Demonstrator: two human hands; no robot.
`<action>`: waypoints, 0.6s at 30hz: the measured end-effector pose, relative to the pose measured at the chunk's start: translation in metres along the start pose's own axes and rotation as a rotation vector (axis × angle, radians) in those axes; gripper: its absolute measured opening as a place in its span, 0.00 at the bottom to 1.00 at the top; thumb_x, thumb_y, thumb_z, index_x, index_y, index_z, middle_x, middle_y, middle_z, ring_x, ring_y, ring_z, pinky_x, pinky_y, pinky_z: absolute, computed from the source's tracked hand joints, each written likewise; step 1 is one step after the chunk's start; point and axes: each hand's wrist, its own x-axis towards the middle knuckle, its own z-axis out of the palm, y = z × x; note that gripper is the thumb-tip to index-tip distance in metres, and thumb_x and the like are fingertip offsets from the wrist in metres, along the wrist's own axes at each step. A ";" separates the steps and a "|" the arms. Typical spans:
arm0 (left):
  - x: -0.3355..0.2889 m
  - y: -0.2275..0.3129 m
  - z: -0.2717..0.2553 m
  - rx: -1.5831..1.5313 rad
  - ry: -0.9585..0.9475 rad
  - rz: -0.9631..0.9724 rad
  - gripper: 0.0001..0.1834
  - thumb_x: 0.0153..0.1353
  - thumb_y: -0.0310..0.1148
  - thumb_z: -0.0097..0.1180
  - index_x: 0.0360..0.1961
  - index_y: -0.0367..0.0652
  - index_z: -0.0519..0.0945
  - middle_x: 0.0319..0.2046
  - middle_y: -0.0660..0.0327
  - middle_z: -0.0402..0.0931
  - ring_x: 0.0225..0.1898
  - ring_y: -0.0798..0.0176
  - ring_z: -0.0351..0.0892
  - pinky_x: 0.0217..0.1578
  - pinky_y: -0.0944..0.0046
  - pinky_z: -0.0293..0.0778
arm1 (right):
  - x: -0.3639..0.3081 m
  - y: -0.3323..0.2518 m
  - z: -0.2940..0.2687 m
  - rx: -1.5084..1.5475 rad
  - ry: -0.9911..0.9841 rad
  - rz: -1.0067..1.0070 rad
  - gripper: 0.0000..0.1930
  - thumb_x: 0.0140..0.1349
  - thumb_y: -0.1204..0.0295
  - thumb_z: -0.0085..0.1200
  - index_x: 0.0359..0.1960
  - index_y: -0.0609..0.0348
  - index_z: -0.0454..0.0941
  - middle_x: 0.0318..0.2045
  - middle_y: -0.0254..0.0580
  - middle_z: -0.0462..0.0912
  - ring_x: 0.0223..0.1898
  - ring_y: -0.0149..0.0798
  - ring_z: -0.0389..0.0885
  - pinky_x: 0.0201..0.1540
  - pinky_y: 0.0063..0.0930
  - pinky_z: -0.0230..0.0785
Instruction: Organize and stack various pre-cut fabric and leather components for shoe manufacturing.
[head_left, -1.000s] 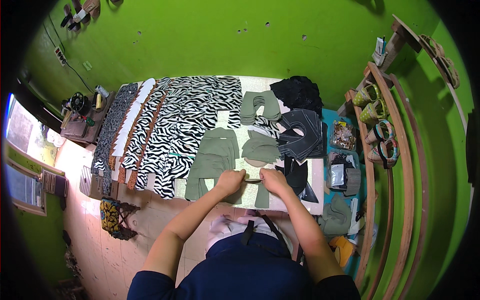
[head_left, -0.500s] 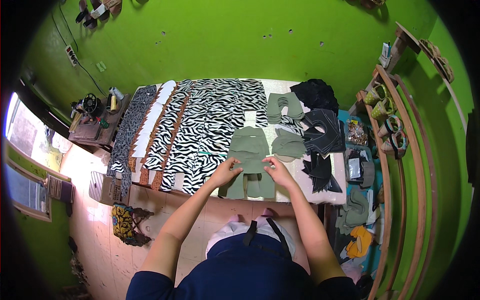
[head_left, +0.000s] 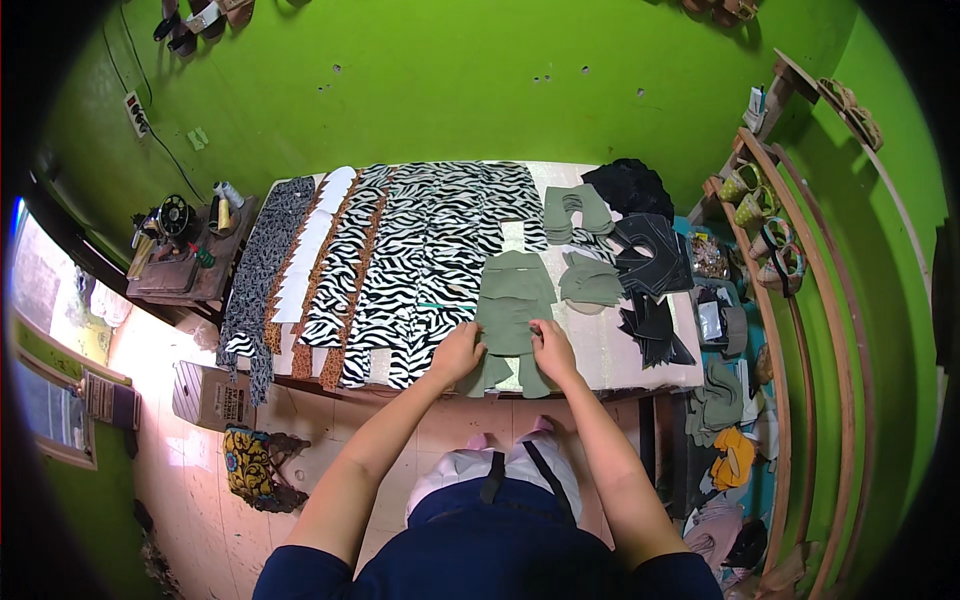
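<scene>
Daylight reaches me nearly blown out at the opening (head_left: 50,262) far left of the hands (head_left: 458,352) (head_left: 553,352), glaring on the floor (head_left: 178,448) below it, while the desk (head_left: 597,348) around them is evenly bright. Well to their right I see wooden rails (head_left: 784,430) bowed by the fisheye, and black swallows the corners. The hands look free of motion blur; finer details are soft.
</scene>
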 end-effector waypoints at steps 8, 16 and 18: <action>-0.029 -0.002 0.022 0.428 0.021 0.393 0.28 0.57 0.43 0.45 0.57 0.41 0.62 0.59 0.55 0.58 0.59 0.56 0.56 0.58 0.56 0.53 | -0.030 -0.006 0.037 -0.467 0.010 -0.377 0.26 0.60 0.62 0.41 0.59 0.56 0.56 0.61 0.46 0.54 0.63 0.46 0.52 0.62 0.46 0.45; -0.039 -0.005 0.034 0.491 -0.065 0.338 0.31 0.59 0.50 0.38 0.60 0.44 0.58 0.63 0.57 0.50 0.64 0.57 0.48 0.61 0.52 0.42 | -0.039 0.013 0.047 -0.545 -0.062 -0.353 0.28 0.60 0.55 0.39 0.60 0.54 0.56 0.63 0.40 0.52 0.64 0.40 0.49 0.63 0.48 0.39; -0.035 0.001 0.028 0.423 -0.065 0.368 0.29 0.59 0.48 0.39 0.59 0.44 0.60 0.62 0.56 0.51 0.63 0.56 0.49 0.60 0.52 0.44 | -0.038 0.015 0.046 -0.494 -0.035 -0.359 0.27 0.60 0.56 0.39 0.59 0.56 0.59 0.63 0.42 0.53 0.64 0.41 0.49 0.63 0.49 0.39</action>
